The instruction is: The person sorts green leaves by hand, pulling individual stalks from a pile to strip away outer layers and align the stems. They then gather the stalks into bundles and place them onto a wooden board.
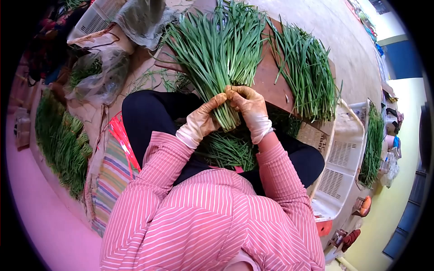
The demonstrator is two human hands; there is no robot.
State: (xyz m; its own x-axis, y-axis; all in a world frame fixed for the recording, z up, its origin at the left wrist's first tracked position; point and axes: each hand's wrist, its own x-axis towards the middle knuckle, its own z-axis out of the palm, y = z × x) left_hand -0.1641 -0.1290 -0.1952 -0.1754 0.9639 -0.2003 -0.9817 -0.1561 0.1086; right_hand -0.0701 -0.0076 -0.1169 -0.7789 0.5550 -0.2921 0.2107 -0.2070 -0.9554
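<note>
A thick bunch of garlic chives (205, 67) lies with its dark green leaves fanned away from me and its pale cut stems toward my lap. My left hand (201, 121), in a stained whitish glove, is wrapped round the stems from the left. From the right, my gloved right hand (250, 107) closes at the top of the same stems, its thumb and forefinger pinched close to the left thumb. Whether a thin tie sits between the fingertips is hidden. More chives (246, 58) lie right behind the bunch on a brown board (276, 92).
Another chive pile (307, 72) lies on the board's right side. Loose leaves (230, 151) fill the space between my knees. White plastic crates (337, 158) stand at right. Red ties (122, 135) hang by my left knee, near bundled chives (65, 144) and a plastic bag (108, 67).
</note>
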